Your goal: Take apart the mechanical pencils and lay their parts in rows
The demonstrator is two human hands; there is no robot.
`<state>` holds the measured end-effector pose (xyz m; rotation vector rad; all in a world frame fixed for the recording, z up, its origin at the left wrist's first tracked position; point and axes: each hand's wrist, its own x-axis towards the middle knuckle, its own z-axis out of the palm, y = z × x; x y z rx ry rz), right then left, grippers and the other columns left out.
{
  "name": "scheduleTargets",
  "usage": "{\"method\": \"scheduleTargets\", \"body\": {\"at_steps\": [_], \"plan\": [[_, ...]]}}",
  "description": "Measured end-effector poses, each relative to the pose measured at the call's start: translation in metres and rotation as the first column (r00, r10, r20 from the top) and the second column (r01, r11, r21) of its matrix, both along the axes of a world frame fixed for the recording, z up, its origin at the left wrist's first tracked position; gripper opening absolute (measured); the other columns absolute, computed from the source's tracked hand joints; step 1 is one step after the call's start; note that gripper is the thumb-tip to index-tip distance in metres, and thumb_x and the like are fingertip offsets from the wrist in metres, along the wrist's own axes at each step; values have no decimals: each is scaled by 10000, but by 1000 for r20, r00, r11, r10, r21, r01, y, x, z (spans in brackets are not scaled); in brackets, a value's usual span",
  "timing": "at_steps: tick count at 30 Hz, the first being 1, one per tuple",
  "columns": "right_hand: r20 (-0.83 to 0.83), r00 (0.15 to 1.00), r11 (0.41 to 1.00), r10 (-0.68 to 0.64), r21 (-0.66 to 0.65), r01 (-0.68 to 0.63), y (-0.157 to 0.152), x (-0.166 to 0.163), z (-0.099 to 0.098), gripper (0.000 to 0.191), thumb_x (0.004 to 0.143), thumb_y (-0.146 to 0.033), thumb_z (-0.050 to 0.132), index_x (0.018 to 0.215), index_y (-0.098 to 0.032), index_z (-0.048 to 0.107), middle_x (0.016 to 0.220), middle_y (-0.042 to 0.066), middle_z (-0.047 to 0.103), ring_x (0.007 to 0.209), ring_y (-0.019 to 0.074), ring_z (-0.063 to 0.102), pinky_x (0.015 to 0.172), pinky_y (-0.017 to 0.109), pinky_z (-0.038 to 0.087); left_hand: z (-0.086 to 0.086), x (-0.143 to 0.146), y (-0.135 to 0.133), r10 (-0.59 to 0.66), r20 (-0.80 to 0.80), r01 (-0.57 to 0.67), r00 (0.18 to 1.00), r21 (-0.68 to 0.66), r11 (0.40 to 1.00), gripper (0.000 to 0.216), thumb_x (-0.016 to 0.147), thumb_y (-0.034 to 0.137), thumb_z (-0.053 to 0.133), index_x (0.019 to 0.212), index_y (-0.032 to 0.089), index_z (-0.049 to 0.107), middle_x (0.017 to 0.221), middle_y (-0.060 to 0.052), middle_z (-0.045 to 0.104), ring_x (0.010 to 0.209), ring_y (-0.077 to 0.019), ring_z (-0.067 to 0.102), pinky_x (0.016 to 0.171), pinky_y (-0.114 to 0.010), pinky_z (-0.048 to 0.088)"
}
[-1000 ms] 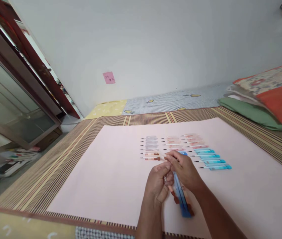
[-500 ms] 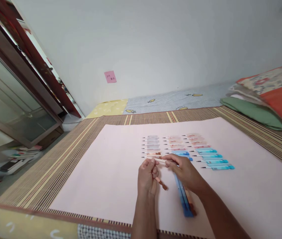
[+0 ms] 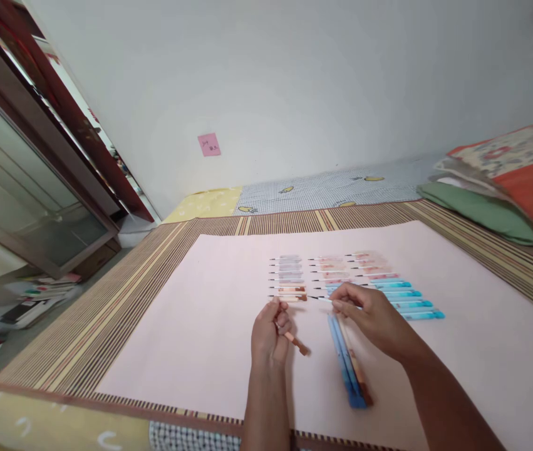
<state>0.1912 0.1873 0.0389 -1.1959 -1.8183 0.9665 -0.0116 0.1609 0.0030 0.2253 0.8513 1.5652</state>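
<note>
My left hand [image 3: 269, 329] is closed round a slim pen, its orange-brown end [image 3: 300, 344] sticking out below the fingers. To the right, my right hand [image 3: 367, 310] pinches at a thin white pen refill [image 3: 321, 299] with a dark tip pointing left, low over the paper; its far end is hidden by the hand. Below that hand lie blue pens [image 3: 344, 366] and a brown-ended pen [image 3: 357, 369], side by side. Beyond the hands, rows of grey pens [image 3: 288, 267], pink pens [image 3: 332, 267] and turquoise pens [image 3: 416, 302] lie with dark tips to the left.
A large pale pink sheet [image 3: 176, 326] covers much of the striped mat [image 3: 120, 282] on the bed. Folded bedding [image 3: 482, 213] is piled at the right. The wall behind carries a pink note [image 3: 209, 145]. A glass-fronted cabinet [image 3: 36, 169] stands left.
My hands have come apart. The left shifted slightly left, keeping the brown-ended pen. The right moved right, away from the white piece between both hands, and now is at the dark-tipped refill.
</note>
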Motion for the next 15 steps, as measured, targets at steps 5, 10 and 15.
{"method": "scheduleTargets", "body": {"at_steps": [5,10,15], "plan": [[-72,994,993,-81,77,86,-3,-15,-1,293,942,-428,440,1010,-218,634,746,21,655,705,196,608,675,315,469,2,6,-1,-58,-4,58,998,17,998,341,655,265,875,688,102,577,671,-13,596,423,13,280,368,-130,195],[47,990,982,-133,138,126,-7,-35,-5,282,932,-459,511,1014,-230,654,890,45,718,811,223,649,736,318,468,6,13,-3,-97,-30,98,995,37,994,466,545,318,930,659,130,519,679,-22,628,432,12,287,373,-128,173],[112,987,972,-119,214,93,-6,-37,-7,178,855,-359,585,927,-237,693,920,50,710,799,215,635,770,331,482,7,13,-3,-122,-26,123,992,44,991,474,517,318,938,662,131,528,669,-17,622,431,9,292,378,-132,181]]}}
